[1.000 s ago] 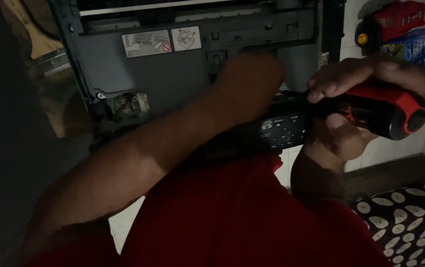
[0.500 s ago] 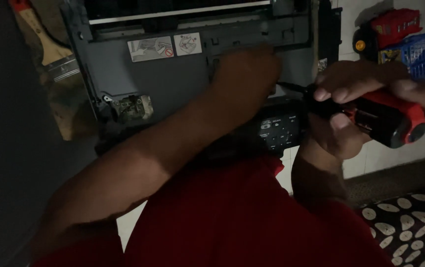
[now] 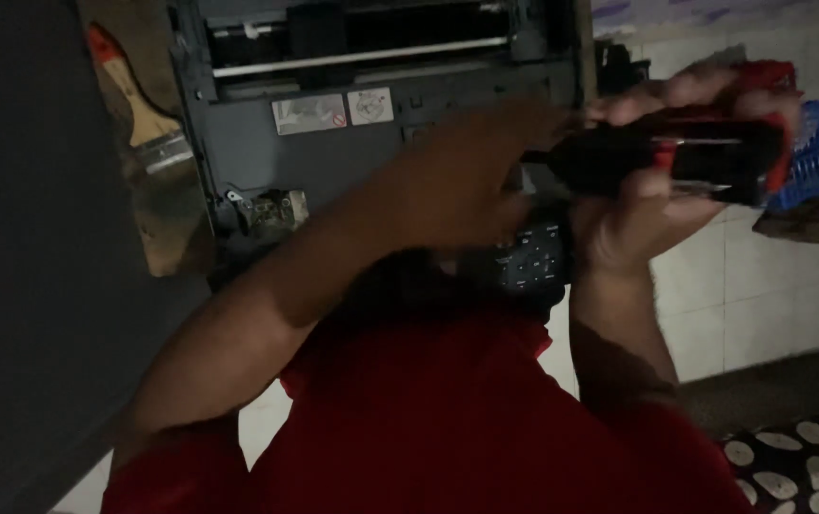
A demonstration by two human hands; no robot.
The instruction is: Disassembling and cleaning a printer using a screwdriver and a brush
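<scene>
A dark grey printer [image 3: 267, 152] with its cover off stands tilted in front of me, and its button panel [image 3: 529, 262] faces me. My left hand [image 3: 467, 181] lies over the printer's right front, just above the panel. It is blurred and seen from the back, so its fingers are hidden. My right hand [image 3: 638, 224] grips a red and black screwdriver [image 3: 705, 157] held level, tip pointing left toward my left hand. Where the tip touches is hidden.
A paintbrush [image 3: 148, 124] with a red and wooden handle lies left of the printer. A blue crate-like thing [image 3: 809, 162] sits behind the screwdriver. White wall tiles [image 3: 752, 295] are at right and a black and white patterned mat [image 3: 809, 462] at the lower right. My red shirt fills the bottom.
My right hand has lifted the screwdriver up and turned it level, close to my left hand. The view has shifted down, so the printer sits lower and more of its open top shows.
</scene>
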